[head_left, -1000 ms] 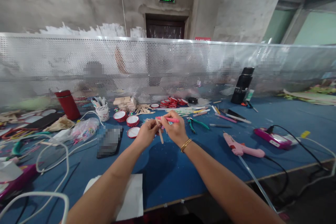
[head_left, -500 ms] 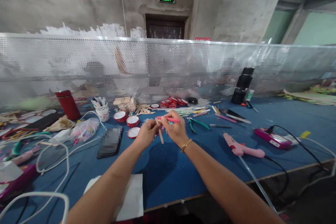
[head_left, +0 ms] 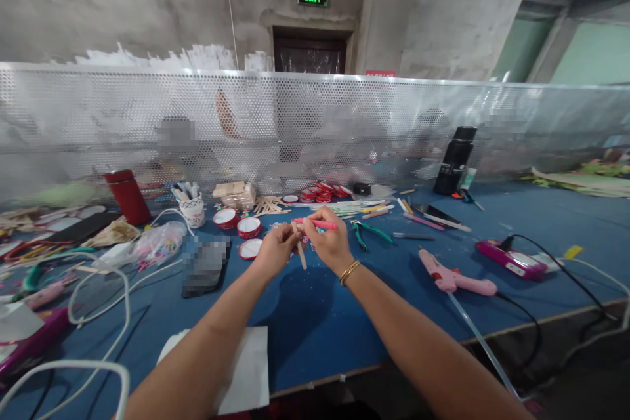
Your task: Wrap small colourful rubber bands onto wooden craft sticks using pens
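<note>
My left hand [head_left: 276,249] is closed around a flat wooden craft stick [head_left: 301,253], whose lower end points down toward the table. Gripped in my right hand [head_left: 331,244] is a pink marker pen [head_left: 322,224], its tip end meeting the upper part of the stick between both hands. The fingertips partly hide where the pen and stick meet. Just left of my hands are round red-rimmed tins [head_left: 249,228] with white faces. Green-handled pliers [head_left: 370,234] lie to the right of my right hand.
A pink glue gun [head_left: 455,279] lies at right, near a purple power strip [head_left: 512,259]. A phone [head_left: 207,267], a pen cup [head_left: 191,210] and white cables [head_left: 125,295] are at left. Behind stand a red bottle [head_left: 128,197], a black bottle [head_left: 455,163] and a perforated metal screen [head_left: 305,118].
</note>
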Tool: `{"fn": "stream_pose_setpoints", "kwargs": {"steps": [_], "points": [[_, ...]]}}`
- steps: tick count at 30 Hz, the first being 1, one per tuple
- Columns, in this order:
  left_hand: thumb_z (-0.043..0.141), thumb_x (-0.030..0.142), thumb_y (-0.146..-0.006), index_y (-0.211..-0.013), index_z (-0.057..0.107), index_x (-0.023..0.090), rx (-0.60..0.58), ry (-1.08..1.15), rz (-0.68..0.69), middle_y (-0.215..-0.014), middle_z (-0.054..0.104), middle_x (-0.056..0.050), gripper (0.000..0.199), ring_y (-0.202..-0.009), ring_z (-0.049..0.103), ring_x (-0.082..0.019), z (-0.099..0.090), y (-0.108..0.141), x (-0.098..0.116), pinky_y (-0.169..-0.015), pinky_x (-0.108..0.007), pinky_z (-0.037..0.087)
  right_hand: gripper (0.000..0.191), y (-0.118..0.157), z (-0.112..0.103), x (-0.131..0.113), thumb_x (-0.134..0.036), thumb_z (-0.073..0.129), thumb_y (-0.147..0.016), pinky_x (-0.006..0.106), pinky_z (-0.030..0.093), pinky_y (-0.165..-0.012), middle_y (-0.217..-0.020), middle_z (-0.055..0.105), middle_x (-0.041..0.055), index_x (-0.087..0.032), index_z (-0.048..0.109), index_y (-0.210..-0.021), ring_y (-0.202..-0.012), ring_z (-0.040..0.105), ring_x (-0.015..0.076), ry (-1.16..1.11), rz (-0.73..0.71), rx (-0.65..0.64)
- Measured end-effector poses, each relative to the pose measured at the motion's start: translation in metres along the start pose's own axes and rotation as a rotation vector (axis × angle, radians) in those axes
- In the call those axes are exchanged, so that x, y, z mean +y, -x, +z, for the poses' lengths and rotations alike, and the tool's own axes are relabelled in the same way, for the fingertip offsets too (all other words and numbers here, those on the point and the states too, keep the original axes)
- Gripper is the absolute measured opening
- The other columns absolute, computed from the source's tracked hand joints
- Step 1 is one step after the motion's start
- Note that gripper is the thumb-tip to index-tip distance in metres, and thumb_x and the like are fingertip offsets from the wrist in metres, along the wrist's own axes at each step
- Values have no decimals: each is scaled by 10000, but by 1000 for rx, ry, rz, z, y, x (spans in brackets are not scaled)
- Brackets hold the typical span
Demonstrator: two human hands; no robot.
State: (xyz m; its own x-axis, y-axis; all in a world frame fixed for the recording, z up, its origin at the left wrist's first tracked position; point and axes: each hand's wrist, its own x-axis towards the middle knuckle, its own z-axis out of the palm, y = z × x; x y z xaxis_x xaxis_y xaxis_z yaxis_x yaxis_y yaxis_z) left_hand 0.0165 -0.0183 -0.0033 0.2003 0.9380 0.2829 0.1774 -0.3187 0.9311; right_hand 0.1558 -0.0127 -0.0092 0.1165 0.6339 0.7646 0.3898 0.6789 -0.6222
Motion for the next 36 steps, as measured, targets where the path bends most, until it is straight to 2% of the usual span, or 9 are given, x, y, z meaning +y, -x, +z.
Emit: {"fn": "stream_pose_setpoints", "kwargs": {"steps": [16,26,36], "points": [[663,470,-719,-710,584,157,7,8,30,-595,615,5,323,-536,532,-106,0,0,1,-519,-214,411,146,1,0,-1,-312,557,-826,258,436,-634,-686,619,-14,-219,550,-713,-651,582,146,-23,-1,-23],[628,400,-755,-706,573,161,23,-26,8,-605,617,6,250,-530,526,-99,0,3,4,-495,-203,387,142,0,-1,-2,-307,565,-821,262,436,-644,-687,622,-12,-218,557,-711,-658,585,150,-10,10,-18],[645,448,-741,-710,580,163,22,-31,26,-608,625,2,294,-525,531,-103,-1,1,1,-494,-209,394,142,1,0,-2,-306,557,-822,264,435,-639,-681,617,-14,-223,546,-707,-653,583,151,-12,4,-17]]}}
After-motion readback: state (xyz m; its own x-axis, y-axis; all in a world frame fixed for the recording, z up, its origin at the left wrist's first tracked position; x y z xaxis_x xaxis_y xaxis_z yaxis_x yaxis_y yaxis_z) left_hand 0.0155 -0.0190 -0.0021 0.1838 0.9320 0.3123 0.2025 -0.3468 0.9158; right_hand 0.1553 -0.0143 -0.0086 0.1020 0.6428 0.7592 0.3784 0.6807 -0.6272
